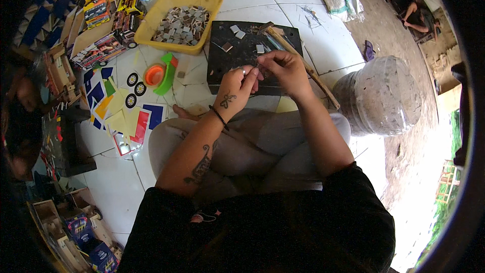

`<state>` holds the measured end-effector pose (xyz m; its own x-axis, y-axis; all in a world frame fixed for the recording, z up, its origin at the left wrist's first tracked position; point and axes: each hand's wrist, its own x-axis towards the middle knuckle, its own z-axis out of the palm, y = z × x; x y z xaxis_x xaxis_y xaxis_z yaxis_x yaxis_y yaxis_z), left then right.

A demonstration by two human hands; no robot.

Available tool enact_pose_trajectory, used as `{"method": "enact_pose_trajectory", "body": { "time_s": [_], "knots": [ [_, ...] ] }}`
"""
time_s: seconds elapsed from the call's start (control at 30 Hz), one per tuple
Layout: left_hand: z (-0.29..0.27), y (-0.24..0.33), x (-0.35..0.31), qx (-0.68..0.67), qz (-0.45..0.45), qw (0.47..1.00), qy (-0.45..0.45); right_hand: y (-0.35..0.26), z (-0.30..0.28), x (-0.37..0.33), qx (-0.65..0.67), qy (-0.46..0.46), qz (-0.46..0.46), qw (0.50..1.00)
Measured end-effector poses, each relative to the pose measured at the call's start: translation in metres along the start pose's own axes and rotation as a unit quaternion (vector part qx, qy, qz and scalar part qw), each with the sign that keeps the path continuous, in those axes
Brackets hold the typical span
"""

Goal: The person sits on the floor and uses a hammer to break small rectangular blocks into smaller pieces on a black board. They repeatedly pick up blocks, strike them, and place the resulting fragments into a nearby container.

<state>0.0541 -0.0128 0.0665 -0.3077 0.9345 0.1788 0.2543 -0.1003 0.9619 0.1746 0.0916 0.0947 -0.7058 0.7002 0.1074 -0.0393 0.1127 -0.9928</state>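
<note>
My left hand (243,82) and my right hand (288,75) meet over the near part of a low black work block (222,65). Fingers and thumbs of both are pinched close together. Whatever sits between the fingertips is too small to make out. On the block lie several small flat pieces, among them a grey square (260,49) just beyond my fingers and a brown-faced one (227,47) farther left. A hammer (304,64) with a long wooden handle rests across the block's right side, its handle end running past my right wrist.
A yellow basin (218,7) full of small square pieces stands behind left. Nearby are a green and orange container (165,75), black toy wheels (132,79), coloured sheets (117,116) and wooden toy trucks (103,50). A plastic-wrapped round bundle (376,96) is at right. Another person (417,12) sits far right.
</note>
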Motion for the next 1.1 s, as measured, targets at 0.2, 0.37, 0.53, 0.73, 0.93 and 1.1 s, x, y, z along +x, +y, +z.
{"method": "enact_pose_trajectory", "body": {
  "time_s": [0.2, 0.37, 0.53, 0.73, 0.93, 1.1],
  "knots": [
    [-0.004, 0.006, 0.003, -0.002, 0.018, 0.998, -0.064, -0.005, -0.015, 0.0, 0.019, -0.053, 0.108, 0.993],
    [-0.011, 0.004, 0.003, -0.052, 0.04, 0.992, -0.105, -0.003, -0.014, -0.001, 0.08, -0.062, 0.132, 0.986],
    [-0.006, -0.004, 0.01, -0.043, 0.028, 0.996, -0.078, -0.001, -0.018, 0.003, 0.023, -0.059, 0.068, 0.996],
    [-0.02, -0.015, 0.018, 0.064, 0.099, 0.986, -0.12, 0.0, -0.025, 0.005, -0.212, 0.008, 0.004, 0.977],
    [-0.023, -0.036, 0.023, 0.146, 0.063, 0.986, 0.041, 0.005, -0.075, 0.002, -0.612, 0.047, -0.043, 0.788],
    [-0.019, -0.055, 0.034, 0.268, 0.119, 0.947, 0.131, 0.041, -0.128, -0.031, -0.557, -0.047, 0.153, 0.815]
  ]
}}
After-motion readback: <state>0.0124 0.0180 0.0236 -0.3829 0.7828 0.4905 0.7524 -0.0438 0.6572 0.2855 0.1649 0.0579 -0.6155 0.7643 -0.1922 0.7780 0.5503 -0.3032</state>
